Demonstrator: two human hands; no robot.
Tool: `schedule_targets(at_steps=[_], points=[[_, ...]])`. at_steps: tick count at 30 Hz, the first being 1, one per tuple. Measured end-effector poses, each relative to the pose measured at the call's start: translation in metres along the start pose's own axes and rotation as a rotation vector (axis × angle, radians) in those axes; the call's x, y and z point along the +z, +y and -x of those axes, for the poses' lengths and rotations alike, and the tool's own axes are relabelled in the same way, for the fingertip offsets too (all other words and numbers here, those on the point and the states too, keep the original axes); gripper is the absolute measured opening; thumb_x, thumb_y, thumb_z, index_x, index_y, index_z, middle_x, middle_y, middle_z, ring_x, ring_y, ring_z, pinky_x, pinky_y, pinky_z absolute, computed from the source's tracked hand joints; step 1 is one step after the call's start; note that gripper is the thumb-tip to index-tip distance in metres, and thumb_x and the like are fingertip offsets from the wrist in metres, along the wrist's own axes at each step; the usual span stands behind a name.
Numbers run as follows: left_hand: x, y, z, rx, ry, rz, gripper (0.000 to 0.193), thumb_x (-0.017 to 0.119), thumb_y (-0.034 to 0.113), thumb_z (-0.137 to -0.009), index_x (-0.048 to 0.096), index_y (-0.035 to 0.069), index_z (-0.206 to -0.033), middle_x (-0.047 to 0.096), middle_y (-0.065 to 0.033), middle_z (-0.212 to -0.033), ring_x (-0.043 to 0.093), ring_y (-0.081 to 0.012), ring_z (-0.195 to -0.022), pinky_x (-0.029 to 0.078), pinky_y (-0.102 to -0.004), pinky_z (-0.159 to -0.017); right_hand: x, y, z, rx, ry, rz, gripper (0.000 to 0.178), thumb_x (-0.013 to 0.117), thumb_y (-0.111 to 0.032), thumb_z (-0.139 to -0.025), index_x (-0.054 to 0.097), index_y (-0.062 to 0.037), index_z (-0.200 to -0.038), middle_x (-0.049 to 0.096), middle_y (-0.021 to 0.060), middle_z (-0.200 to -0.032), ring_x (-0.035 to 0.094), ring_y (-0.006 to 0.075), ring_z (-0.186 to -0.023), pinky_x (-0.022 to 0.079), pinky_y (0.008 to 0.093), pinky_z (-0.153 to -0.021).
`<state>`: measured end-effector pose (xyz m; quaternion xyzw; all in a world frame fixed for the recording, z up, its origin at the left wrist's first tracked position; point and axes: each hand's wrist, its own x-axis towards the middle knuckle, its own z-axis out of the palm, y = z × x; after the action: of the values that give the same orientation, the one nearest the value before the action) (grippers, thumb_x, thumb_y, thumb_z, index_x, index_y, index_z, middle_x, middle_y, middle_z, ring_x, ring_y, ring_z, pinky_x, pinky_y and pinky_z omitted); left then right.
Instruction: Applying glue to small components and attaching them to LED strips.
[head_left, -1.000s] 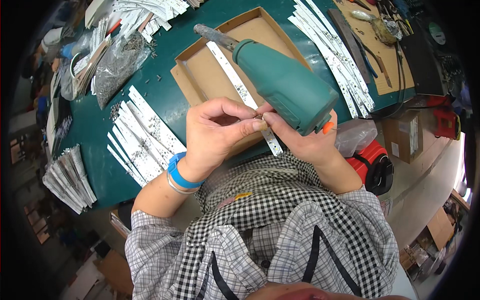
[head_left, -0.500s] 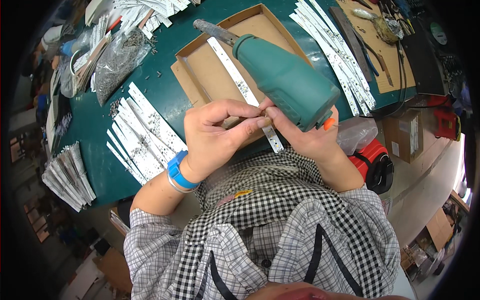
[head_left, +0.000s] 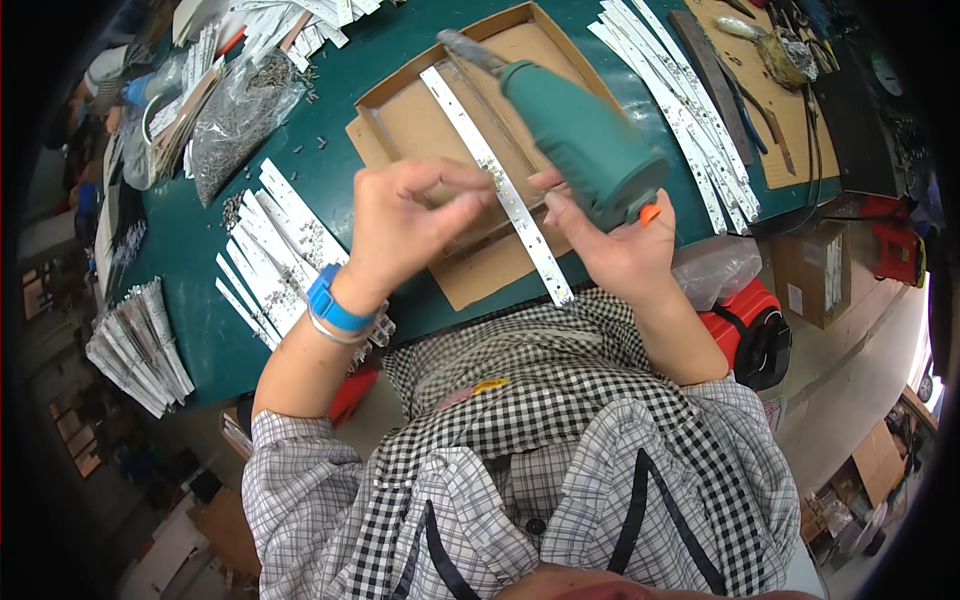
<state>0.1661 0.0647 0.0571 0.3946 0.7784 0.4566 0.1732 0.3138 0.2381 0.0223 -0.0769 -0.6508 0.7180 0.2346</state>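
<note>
A green heat gun (head_left: 585, 150) with a metal nozzle and an orange tab points up and left, slightly blurred. My right hand (head_left: 630, 250) holds it from below, mostly behind its body, with thumb and a finger showing on its left side. A narrow white LED strip board (head_left: 520, 220) lies slantwise across the shallow cardboard tray (head_left: 375, 105), its near end reaching my apron. My left hand (head_left: 405, 220), wearing a blue wristband, is at the strip's left side. Its thumb and forefinger are nearly together in a pinch; anything between them is too small or blurred to make out.
White strip boards (head_left: 285, 250) lie fanned left of the tray, and more (head_left: 680, 120) lie at its right. A clear bag (head_left: 235, 130) of small dark parts sits at the back left. Pliers (head_left: 745, 110) rest on cardboard at the far right.
My left hand has drawn back left from the strip, and my fingertips have parted from each other. The heat gun has shifted slightly; more of the strip's near part shows.
</note>
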Motion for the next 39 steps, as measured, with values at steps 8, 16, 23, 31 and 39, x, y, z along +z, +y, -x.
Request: schedule_targets(at_steps=[8, 16, 23, 31, 39], points=[[0.004, -0.038, -0.015, 0.179, 0.113, -0.275, 0.014, 0.078, 0.002, -0.078, 0.078, 0.006, -0.092, 0.076, -0.0079, -0.084, 0.068, -0.0157, -0.073, 0.052, -0.029, -0.082, -0.002, 0.006, -0.005, 0.034, 0.001, -0.047, 0.027, 0.067, 0.005, -0.09, 0.059, 0.0049, -0.116, 0.071, 0.0121, -0.106, 0.068, 0.0163, -0.099, 0.057, 0.031, -0.089], [0.013, -0.047, -0.015, 0.169, 0.099, -0.275, 0.013, 0.078, 0.002, -0.077, 0.079, 0.008, -0.089, 0.075, -0.0056, -0.08, 0.066, -0.0164, -0.069, 0.045, -0.0345, -0.095, 0.002, 0.022, -0.002, 0.104, 0.015, -0.133, 0.032, 0.07, 0.004, -0.087, 0.058, 0.0032, -0.117, 0.071, 0.0097, -0.106, 0.068, 0.0155, -0.097, 0.055, 0.0297, -0.088], [0.012, -0.047, -0.013, 0.19, 0.091, -0.286, 0.014, 0.078, 0.001, -0.076, 0.078, 0.008, -0.088, 0.075, -0.0049, -0.08, 0.068, -0.0157, -0.07, 0.045, -0.0347, -0.095, 0.001, 0.029, -0.003, 0.135, -0.015, 0.139, 0.053, 0.08, 0.0, -0.075, 0.058, 0.001, -0.123, 0.071, 0.0103, -0.102, 0.068, 0.0165, -0.092, 0.054, 0.0295, -0.083], [0.015, -0.05, -0.014, 0.224, 0.13, -0.291, 0.014, 0.079, 0.0, -0.075, 0.078, 0.008, -0.087, 0.075, -0.0045, -0.08, 0.069, -0.0159, -0.073, 0.046, -0.035, -0.094, 0.0, 0.03, -0.002, 0.181, -0.005, 0.179, 0.056, 0.081, 0.0, -0.073, 0.057, 0.0, -0.124, 0.071, 0.0109, -0.099, 0.07, 0.0191, -0.09, 0.055, 0.0305, -0.082], [0.016, -0.052, -0.013, 0.284, 0.161, -0.317, 0.015, 0.08, 0.0, -0.074, 0.077, 0.008, -0.087, 0.074, -0.0044, -0.08, 0.07, -0.0166, -0.075, 0.047, -0.0345, -0.092, 0.0, 0.03, -0.002, 0.171, -0.004, 0.199, 0.055, 0.081, -0.002, -0.073, 0.058, -0.0012, -0.123, 0.071, 0.011, -0.1, 0.07, 0.0196, -0.091, 0.055, 0.0313, -0.082]])
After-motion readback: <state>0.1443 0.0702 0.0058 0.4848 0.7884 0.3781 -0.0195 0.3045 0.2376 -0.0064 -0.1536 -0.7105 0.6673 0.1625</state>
